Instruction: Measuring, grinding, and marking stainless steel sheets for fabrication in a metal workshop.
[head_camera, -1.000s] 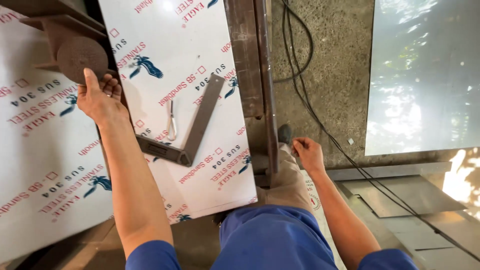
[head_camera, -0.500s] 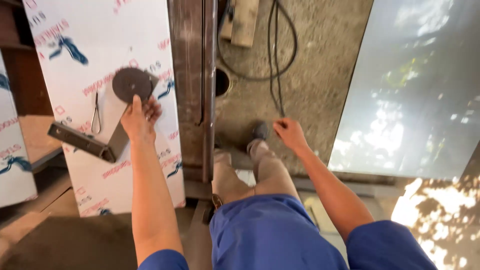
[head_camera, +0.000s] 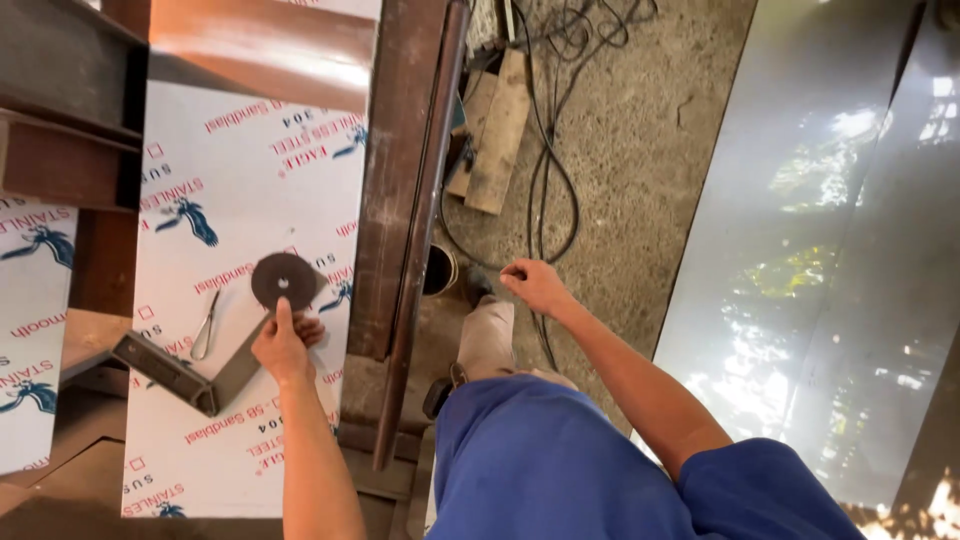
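The left hand (head_camera: 283, 345) is pinching a dark disc (head_camera: 282, 280) by its lower edge, over the sheet (head_camera: 240, 200) and just above the square (head_camera: 200, 375). The disc is looking thin, stiff and light, perhaps brittle, so the rim suits gripping. The right hand (head_camera: 535, 285) is hovering beside the cable (head_camera: 545, 190), fingers loosely curled.

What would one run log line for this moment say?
left hand: holds dark round disc over film-covered steel sheet | right hand: by black cable, grip unclear | nearby: metal square, small pliers
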